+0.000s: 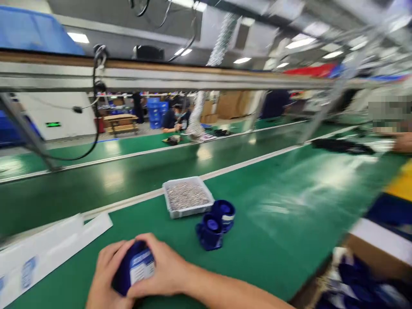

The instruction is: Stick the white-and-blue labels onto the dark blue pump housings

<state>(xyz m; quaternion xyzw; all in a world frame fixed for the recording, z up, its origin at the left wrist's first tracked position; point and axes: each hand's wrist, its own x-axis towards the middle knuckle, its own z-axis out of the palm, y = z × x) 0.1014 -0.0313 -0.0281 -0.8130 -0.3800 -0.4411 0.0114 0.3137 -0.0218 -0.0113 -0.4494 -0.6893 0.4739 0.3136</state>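
Between my two hands is a dark blue roll-like item (pixel 124 272) with a white and blue label facing right. My left hand (pixel 104 274) curls around its left side. From the right, my right hand (pixel 164 266) wraps over it, thumb along the lower edge of the label. Two similar dark blue round pieces sit together beyond my right hand: a nearer one (pixel 210 231) and a farther one (pixel 224 213) with a pale label. They stand beside a white tray (pixel 185 212) filled with small metallic pieces, too fine to name.
White printed sheets (pixel 61 251) lie at the left on the green work surface (pixel 257 257). A box (pixel 376 244) with blue and white items stands at lower right. A metal shelf frame (pixel 161 81) crosses overhead. A co-worker's hand (pixel 402 141) shows at far right; another person (pixel 172 120) sits beyond.
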